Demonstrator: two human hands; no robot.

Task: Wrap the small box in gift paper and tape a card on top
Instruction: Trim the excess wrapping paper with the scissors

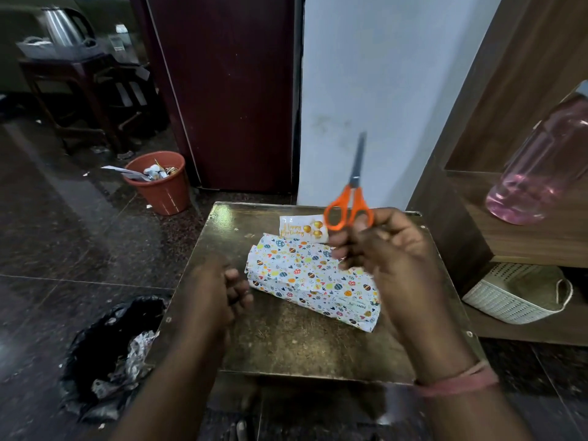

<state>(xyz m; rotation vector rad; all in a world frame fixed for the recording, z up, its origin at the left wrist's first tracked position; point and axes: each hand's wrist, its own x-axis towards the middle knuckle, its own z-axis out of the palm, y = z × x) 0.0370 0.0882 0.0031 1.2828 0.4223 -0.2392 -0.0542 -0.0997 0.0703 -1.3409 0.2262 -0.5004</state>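
Wrapped patterned-paper box [310,280] lies centre-table; at twelve o'clock the right hand [393,262] grips orange-handled scissors [350,202], while the left hand [222,291] is loosely curled, empty. Next, likely taping the white birthday card [299,229].

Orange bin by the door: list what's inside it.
The orange bin holds crumpled paper scraps, one strip hanging over its rim. Anything deeper is hidden by the wall.

The card [304,229], lying on the table [286,338] just beyond the wrapped box [313,281], reads "Happy Birthday" in gold script beside gold balloons. On the box's wrapping paper, near its closest end, small upside-down print appears to read "paper"; the rest is illegible.
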